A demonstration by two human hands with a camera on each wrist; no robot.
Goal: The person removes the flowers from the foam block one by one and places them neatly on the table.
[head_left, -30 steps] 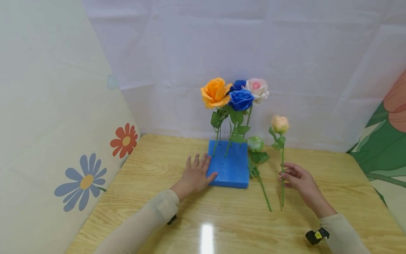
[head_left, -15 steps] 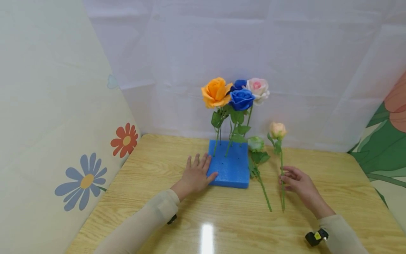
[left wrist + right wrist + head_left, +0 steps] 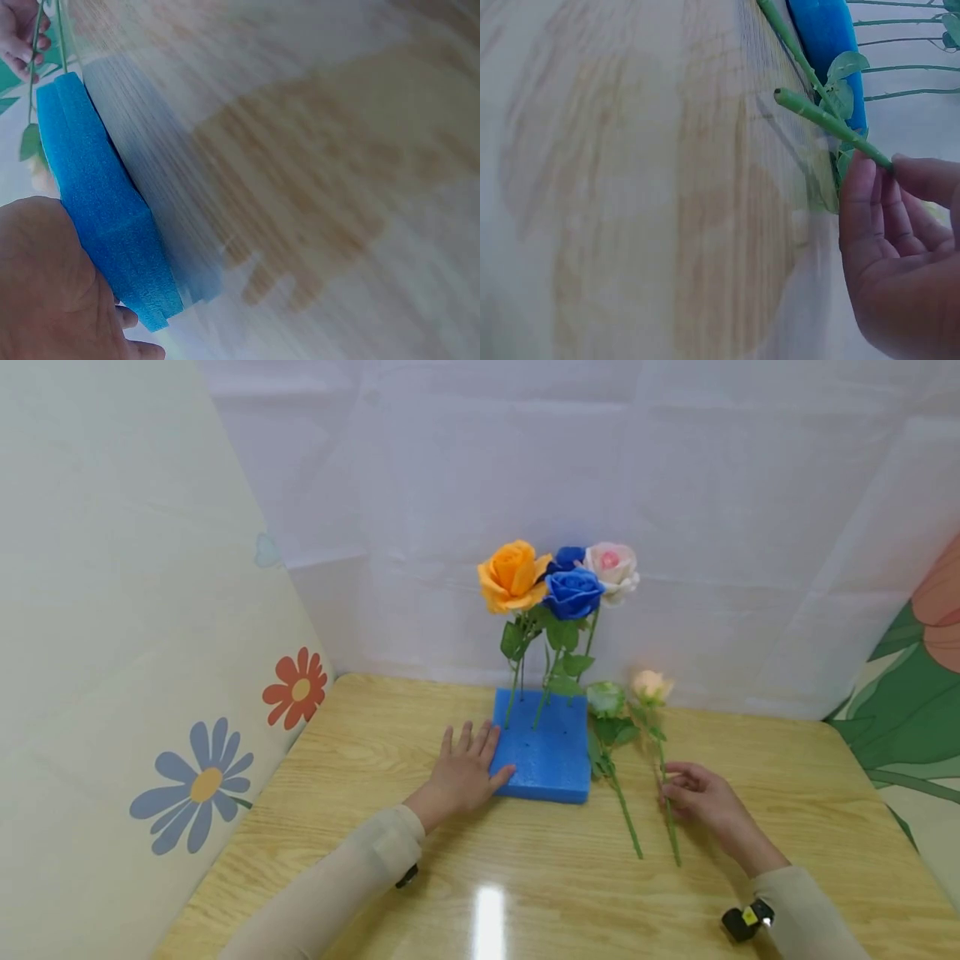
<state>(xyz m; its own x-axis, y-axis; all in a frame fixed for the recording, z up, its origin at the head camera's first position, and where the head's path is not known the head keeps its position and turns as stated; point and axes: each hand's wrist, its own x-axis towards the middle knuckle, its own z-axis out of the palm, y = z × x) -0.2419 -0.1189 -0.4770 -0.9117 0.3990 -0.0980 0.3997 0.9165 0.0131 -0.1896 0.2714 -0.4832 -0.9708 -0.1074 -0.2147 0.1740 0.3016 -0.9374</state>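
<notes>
My left hand (image 3: 463, 773) rests with spread, straight fingers on the left edge of a blue foam block (image 3: 543, 760). An orange rose (image 3: 513, 575), two blue roses, the front one (image 3: 573, 594) larger, and a pale pink-and-white rose (image 3: 612, 570) stand upright in the block's rear half. My right hand (image 3: 701, 797) pinches the green stem of a peach rose (image 3: 651, 687) between thumb and fingers. In the right wrist view the cut end of that stem (image 3: 817, 116) points out past the fingers, off the table. Between block and right hand lies a green-white flower (image 3: 605, 700).
The wooden table (image 3: 337, 735) reaches back to a white cloth backdrop (image 3: 420, 527). Small holes show in the foam's top. A side panel with printed flowers (image 3: 202, 785) borders the left, and another with a large printed tulip (image 3: 900, 718) the right.
The peach rose has come down, its head dropping and tipping left toward the green-white flower. My right hand has lowered slightly with it. The left hand has stayed on the block.
</notes>
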